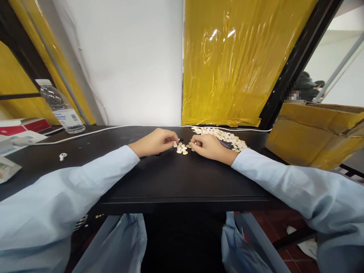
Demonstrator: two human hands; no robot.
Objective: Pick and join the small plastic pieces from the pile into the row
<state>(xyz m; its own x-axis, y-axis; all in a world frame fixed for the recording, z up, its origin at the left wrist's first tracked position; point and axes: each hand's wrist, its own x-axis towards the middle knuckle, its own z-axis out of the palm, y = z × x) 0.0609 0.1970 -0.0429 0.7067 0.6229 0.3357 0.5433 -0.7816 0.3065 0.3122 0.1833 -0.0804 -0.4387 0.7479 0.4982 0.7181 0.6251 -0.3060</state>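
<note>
Small, flat, round cream and yellow pieces that look like buttons (182,148) lie in a little cluster between my two hands. My left hand (156,142) reaches in from the left, its thumb and fingers pinched at a small white round piece (174,144) on the cluster's edge. On the other side my right hand (209,147) is curled, with thumb and index finger pressed together by the cluster; what they hold is too small to make out. Behind my right hand spreads a larger heap of similar pieces (237,142), partly hidden, with a dark elongated thing (224,144) beside it.
The black table (182,178) meets a white wall and a yellow-wrapped panel (227,68). A cardboard box (307,136) stands at right. On the left are a water bottle (64,110), a white earbud (63,156) and a white cable (93,132) running along the back.
</note>
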